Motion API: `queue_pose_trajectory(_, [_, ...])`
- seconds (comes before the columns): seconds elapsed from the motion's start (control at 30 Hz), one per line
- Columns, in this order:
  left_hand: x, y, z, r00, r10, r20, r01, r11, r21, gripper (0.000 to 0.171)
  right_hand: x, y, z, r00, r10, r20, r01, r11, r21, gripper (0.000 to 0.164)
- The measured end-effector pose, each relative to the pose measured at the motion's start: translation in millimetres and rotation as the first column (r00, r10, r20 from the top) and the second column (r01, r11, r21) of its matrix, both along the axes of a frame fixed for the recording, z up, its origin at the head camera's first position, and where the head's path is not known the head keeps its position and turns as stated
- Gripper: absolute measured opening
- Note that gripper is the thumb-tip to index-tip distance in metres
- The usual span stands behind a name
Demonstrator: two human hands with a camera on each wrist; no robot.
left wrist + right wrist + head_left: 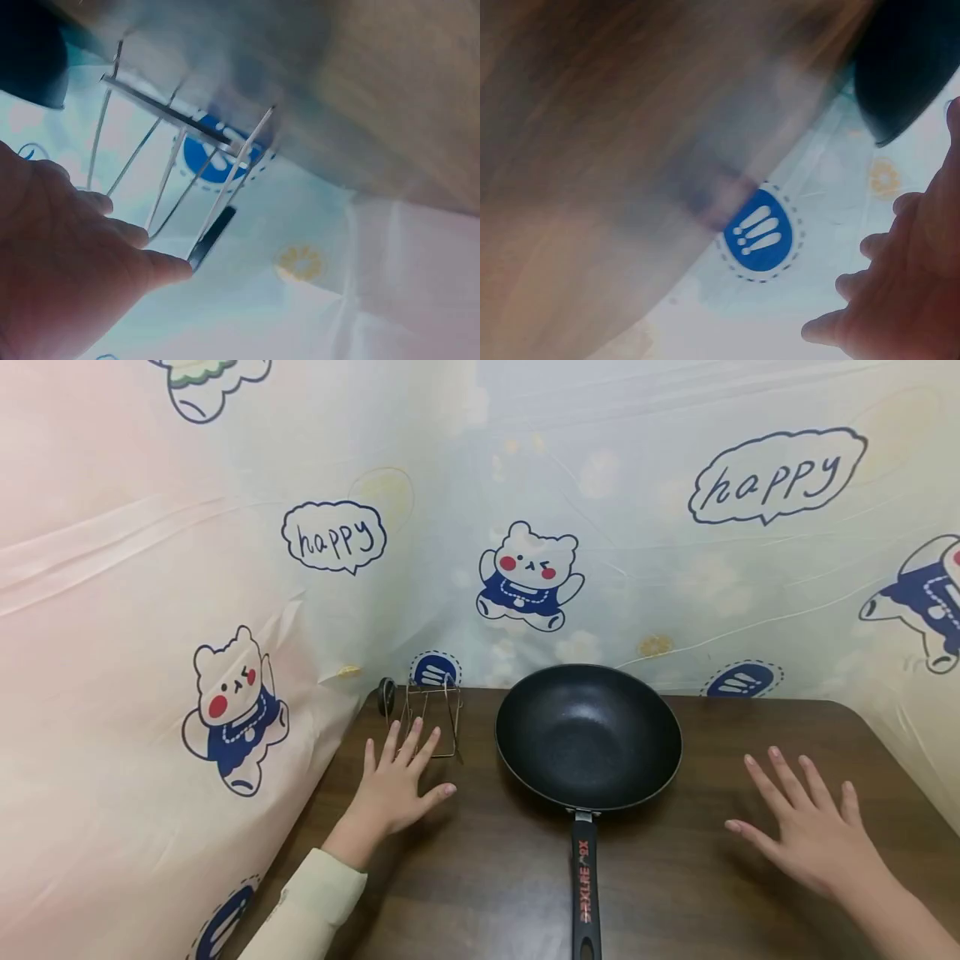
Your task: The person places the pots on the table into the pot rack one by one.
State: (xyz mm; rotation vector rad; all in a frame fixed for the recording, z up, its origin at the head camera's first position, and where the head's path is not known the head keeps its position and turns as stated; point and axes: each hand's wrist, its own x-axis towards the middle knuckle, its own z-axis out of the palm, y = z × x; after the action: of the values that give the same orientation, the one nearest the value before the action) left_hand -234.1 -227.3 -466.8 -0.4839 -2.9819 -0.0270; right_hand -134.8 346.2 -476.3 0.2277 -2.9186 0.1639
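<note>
A black frying pan [588, 735] sits at the middle of the table, its black handle [585, 885] with red lettering pointing toward me. To its left, near the back edge, stands a metal wire rack [455, 727] with a round black part [386, 697] at its left side. My left hand [393, 793] is spread flat with fingers apart, just in front of the rack and overlapping its lower part in the head view. On the other side of the pan, my right hand [821, 835] is likewise spread, holding nothing. The left wrist view shows the rack's wires [161, 120] beyond the left fingers.
The brown wooden table [675, 893] ends at a curtain [637, 527] printed with bears and "happy" bubbles, which rises behind it and along both sides. In the right wrist view the pan's dark side [904, 67] shows at the upper right.
</note>
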Motion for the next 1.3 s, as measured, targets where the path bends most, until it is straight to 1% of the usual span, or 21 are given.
queue_pose_trajectory(0.13, [4.0, 3.7, 10.4, 0.999, -0.026, -0.037, 0.026, 1.000, -0.002, 0.092, 4.8, -10.5, 10.2, 0.999, 0.022, -0.040, -0.021, 1.000, 0.015, 0.098])
queue_pose_trajectory(0.23, [8.5, 10.5, 18.1, 0.997, -0.054, -0.057, 0.054, 0.999, 0.005, 0.092, 9.5, -18.4, 17.6, 0.998, 0.036, -0.053, -0.035, 0.999, 0.028, 0.100])
queue_pose_trajectory(0.33, [14.1, 18.3, 24.5, 0.995, -0.083, -0.058, 0.085, 0.996, 0.024, 0.091, 15.2, -27.0, 24.4, 0.995, 0.069, -0.069, -0.067, 0.997, 0.034, 0.102])
queue_pose_trajectory(0.47, [23.1, 26.5, 30.0, 0.992, -0.117, -0.049, 0.120, 0.992, 0.044, 0.091, 24.6, -38.5, 31.0, 0.986, 0.138, -0.094, -0.137, 0.990, 0.013, 0.102])
queue_pose_trajectory(0.6, [32.8, 31.3, 34.1, 0.986, -0.154, -0.056, 0.157, 0.986, 0.060, 0.092, 33.8, -48.8, 32.9, 0.977, 0.185, -0.104, -0.189, 0.982, -0.025, 0.102])
queue_pose_trajectory(0.67, [38.4, 33.8, 36.2, 0.982, -0.181, -0.061, 0.186, 0.979, 0.079, 0.091, 37.3, -53.3, 32.0, 0.973, 0.203, -0.113, -0.209, 0.977, -0.046, 0.101])
queue_pose_trajectory(0.73, [44.7, 37.3, 39.1, 0.974, -0.219, -0.056, 0.224, 0.969, 0.108, 0.091, 40.1, -57.7, 30.4, 0.967, 0.223, -0.122, -0.232, 0.970, -0.065, 0.100])
queue_pose_trajectory(0.8, [51.1, 41.0, 41.2, 0.966, -0.257, -0.032, 0.258, 0.956, 0.141, 0.090, 42.0, -62.1, 29.0, 0.960, 0.247, -0.128, -0.259, 0.963, -0.081, 0.100])
queue_pose_trajectory(0.9, [59.9, 46.1, 43.0, 0.950, -0.313, 0.018, 0.303, 0.932, 0.200, 0.089, 44.1, -68.5, 28.0, 0.950, 0.288, -0.124, -0.300, 0.949, -0.097, 0.100])
queue_pose_trajectory(0.97, [65.2, 48.9, 43.0, 0.935, -0.350, 0.051, 0.327, 0.912, 0.248, 0.088, 45.4, -72.9, 27.9, 0.941, 0.315, -0.120, -0.329, 0.937, -0.117, 0.099])
queue_pose_trajectory(1.03, [69.7, 51.1, 42.2, 0.918, -0.390, 0.075, 0.352, 0.886, 0.303, 0.087, 46.8, -77.4, 27.6, 0.931, 0.342, -0.127, -0.359, 0.922, -0.148, 0.098])
queue_pose_trajectory(1.1, [73.9, 52.9, 40.9, 0.898, -0.429, 0.103, 0.364, 0.853, 0.374, 0.086, 49.3, -81.8, 27.5, 0.924, 0.361, -0.127, -0.380, 0.904, -0.195, 0.096])
queue_pose_trajectory(1.13, [75.8, 53.2, 39.9, 0.885, -0.448, 0.124, 0.362, 0.832, 0.421, 0.084, 50.8, -83.8, 27.3, 0.922, 0.367, -0.121, -0.385, 0.894, -0.227, 0.095])
queue_pose_trajectory(1.2, [78.9, 53.2, 37.9, 0.858, -0.479, 0.186, 0.329, 0.790, 0.517, 0.079, 54.4, -87.5, 27.3, 0.920, 0.382, -0.090, -0.390, 0.862, -0.325, 0.091])
queue_pose_trajectory(1.27, [81.6, 52.4, 36.0, 0.827, -0.501, 0.254, 0.267, 0.749, 0.606, 0.073, 58.5, -90.2, 27.3, 0.918, 0.394, -0.032, -0.367, 0.819, -0.440, 0.086])
queue_pose_trajectory(1.3, [82.6, 51.7, 34.8, 0.809, -0.513, 0.287, 0.234, 0.728, 0.644, 0.068, 60.3, -91.6, 27.2, 0.915, 0.404, 0.003, -0.348, 0.792, -0.501, 0.083])
